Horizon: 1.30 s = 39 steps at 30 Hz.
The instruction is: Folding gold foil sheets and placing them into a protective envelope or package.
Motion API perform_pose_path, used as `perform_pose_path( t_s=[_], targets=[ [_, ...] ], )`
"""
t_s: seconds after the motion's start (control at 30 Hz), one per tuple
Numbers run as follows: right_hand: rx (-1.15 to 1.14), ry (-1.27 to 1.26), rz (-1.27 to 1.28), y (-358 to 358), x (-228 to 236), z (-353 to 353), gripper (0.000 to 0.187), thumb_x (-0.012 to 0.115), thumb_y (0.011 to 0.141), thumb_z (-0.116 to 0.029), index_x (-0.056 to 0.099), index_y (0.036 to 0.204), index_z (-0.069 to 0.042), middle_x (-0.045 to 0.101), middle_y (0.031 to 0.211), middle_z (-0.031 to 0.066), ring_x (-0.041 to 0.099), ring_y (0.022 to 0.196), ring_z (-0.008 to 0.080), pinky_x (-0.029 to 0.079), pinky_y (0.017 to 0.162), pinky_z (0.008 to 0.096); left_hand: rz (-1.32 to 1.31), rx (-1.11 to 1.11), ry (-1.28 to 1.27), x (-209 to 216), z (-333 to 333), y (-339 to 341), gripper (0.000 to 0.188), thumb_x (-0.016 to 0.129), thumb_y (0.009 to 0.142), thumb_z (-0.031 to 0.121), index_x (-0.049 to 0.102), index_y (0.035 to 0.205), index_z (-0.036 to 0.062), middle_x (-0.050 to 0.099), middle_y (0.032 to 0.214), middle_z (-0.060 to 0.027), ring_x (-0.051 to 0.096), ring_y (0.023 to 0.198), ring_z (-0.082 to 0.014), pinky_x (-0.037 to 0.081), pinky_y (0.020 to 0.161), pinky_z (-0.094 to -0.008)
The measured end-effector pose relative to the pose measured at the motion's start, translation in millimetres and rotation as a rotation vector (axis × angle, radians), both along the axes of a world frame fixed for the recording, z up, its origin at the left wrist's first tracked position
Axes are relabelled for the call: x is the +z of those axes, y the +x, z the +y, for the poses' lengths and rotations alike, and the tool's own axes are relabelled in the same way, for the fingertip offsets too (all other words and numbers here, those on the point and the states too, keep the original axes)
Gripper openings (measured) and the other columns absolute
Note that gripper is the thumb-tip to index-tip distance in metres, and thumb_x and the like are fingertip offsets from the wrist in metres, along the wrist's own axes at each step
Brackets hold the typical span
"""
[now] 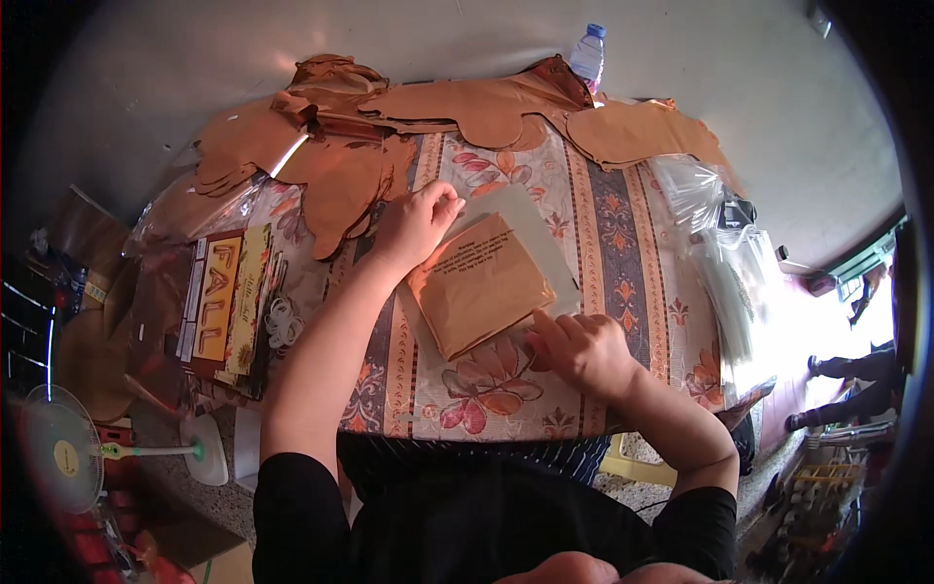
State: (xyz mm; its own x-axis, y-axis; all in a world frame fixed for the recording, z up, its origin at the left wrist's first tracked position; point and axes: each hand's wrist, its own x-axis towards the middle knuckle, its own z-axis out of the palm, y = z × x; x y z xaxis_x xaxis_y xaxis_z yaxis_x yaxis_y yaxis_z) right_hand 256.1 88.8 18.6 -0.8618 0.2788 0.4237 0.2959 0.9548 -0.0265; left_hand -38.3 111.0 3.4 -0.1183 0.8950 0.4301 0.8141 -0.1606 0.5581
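Note:
In front of me, a folded copper-coloured foil sheet (482, 292) lies in a clear plastic bag (520, 209) printed with dark text. My left hand (420, 226) is closed at the bag's upper left side, its thumb and fingers pinched together. At the lower right edge of the bag, my right hand (584, 355) is closed, with the index finger and thumb at the corner of the folded foil. The bag lies flat and slightly turned on the patterned tablecloth (623, 253).
Flat copper foil pieces (477, 102) lie in piles along the far edge. A water bottle (588, 60) stands behind them. Clear plastic bags (715, 263) are stacked at the right. Printed cards (222, 302) and white coiled ribbon (283, 321) lie left. A fan (63, 448) stands at lower left.

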Motion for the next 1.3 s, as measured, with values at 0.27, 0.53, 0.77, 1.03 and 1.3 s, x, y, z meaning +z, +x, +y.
perform_pose_path(
  t_s=[0.27, 0.53, 0.77, 1.03, 1.3],
  targets=[
    [-0.071, 0.036, 0.018, 1.4, 4.4, 4.4, 0.030, 0.069, 0.084, -0.023, 0.063, 0.104, -0.002, 0.056, 0.060, 0.0027, 0.062, 0.051, 0.0203, 0.049, 0.046, 0.0333, 0.063, 0.053, -0.032, -2.0, -2.6, 0.7, 0.020, 0.061, 0.093, 0.031, 0.060, 0.095, 0.0109, 0.063, 0.066, -0.0065, 0.062, 0.060, -0.0219, 0.046, 0.054, -0.0350],
    [-0.125, -0.007, -0.067, -0.9, -1.3, 4.8, 0.026, 0.066, 0.086, -0.026, 0.059, 0.096, -0.002, 0.059, 0.061, 0.0035, 0.063, 0.052, 0.0202, 0.049, 0.046, 0.0330, 0.039, 0.047, -0.017, -3.3, -1.1, 1.7, 0.019, 0.063, 0.092, 0.028, 0.060, 0.095, 0.0098, 0.064, 0.068, -0.0070, 0.063, 0.061, -0.0219, 0.046, 0.054, -0.0344],
    [-0.128, -0.018, -0.020, -3.8, -1.1, 0.5, 0.019, 0.068, 0.084, -0.021, 0.055, 0.080, -0.008, 0.058, 0.058, 0.0036, 0.062, 0.051, 0.0206, 0.049, 0.046, 0.0340, 0.072, 0.048, -0.005, 1.4, -4.5, 5.8, 0.018, 0.064, 0.091, 0.025, 0.060, 0.095, 0.0081, 0.066, 0.075, -0.0082, 0.065, 0.066, -0.0248, 0.049, 0.058, -0.0352],
    [-0.104, -0.039, 0.007, -2.7, 13.7, 2.2, 0.018, 0.069, 0.083, -0.023, 0.058, 0.082, -0.009, 0.058, 0.059, 0.0034, 0.062, 0.053, 0.0221, 0.050, 0.047, 0.0342, 0.351, -0.180, 0.194, 53.7, -38.1, 33.5, 0.017, 0.063, 0.089, 0.021, 0.063, 0.093, 0.0040, 0.066, 0.090, -0.0111, 0.064, 0.084, -0.0295, 0.052, 0.074, -0.0380],
    [-0.072, -0.105, 0.062, -2.2, 19.9, 4.7, 0.021, 0.074, 0.080, -0.026, 0.061, 0.081, -0.010, 0.061, 0.065, 0.0045, 0.064, 0.057, 0.0223, 0.051, 0.049, 0.0337, 0.437, -0.405, 0.051, 37.5, -158.1, 100.0, 0.025, 0.070, 0.083, 0.023, 0.068, 0.097, 0.0021, 0.066, 0.099, -0.0094, 0.060, 0.092, -0.0241, 0.052, 0.085, -0.0361]
  ],
)
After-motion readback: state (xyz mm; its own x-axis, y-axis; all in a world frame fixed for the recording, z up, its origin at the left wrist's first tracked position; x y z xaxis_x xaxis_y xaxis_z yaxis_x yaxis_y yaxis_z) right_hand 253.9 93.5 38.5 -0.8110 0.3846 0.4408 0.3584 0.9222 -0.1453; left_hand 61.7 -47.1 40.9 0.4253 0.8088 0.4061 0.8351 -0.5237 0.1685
